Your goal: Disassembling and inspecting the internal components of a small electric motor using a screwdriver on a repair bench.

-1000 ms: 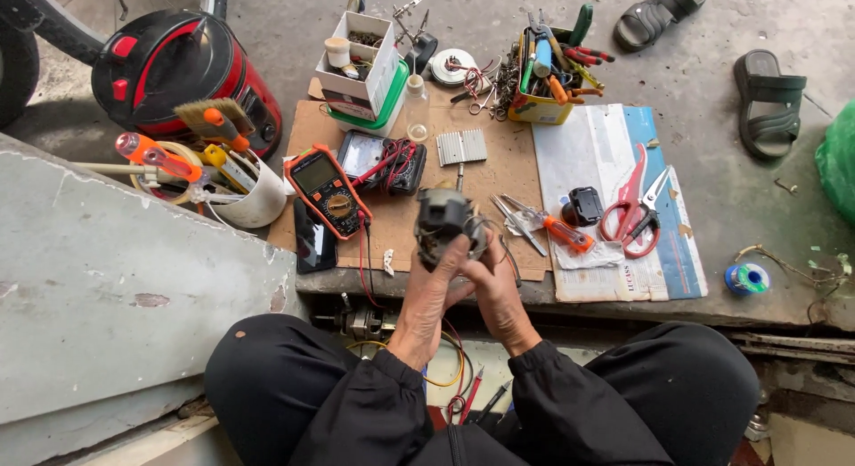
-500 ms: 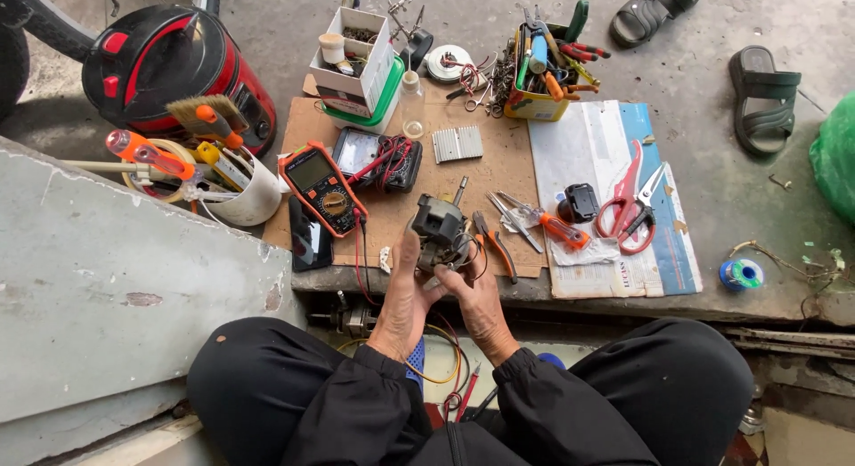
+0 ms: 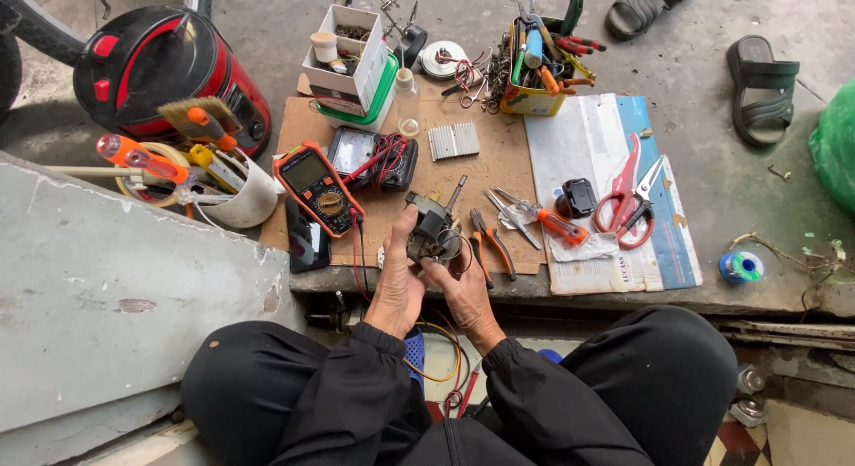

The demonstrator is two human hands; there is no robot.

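Both hands hold a small dark electric motor (image 3: 432,230) with a shaft pointing up and right, just above the front edge of a brown cardboard sheet (image 3: 463,177). My left hand (image 3: 396,283) grips its left side with the thumb up along it. My right hand (image 3: 461,288) supports it from below and right. Thin wires hang from the motor toward my lap. An orange multimeter (image 3: 318,188) with red leads lies just left of the hands. Orange-handled pliers (image 3: 488,242) lie immediately to the right.
On the right lie a screwdriver (image 3: 545,219), red scissors (image 3: 628,199) on a white sheet (image 3: 597,145) and a solder roll (image 3: 741,267). A tool box (image 3: 539,61), a parts carton (image 3: 343,61), a white mug of tools (image 3: 240,192), a red-black appliance (image 3: 160,70) and sandals (image 3: 761,88) ring the back.
The motor has been turned in my hands and lifted slightly toward me. The camera view has shifted a little; the objects on the cardboard have stayed put.
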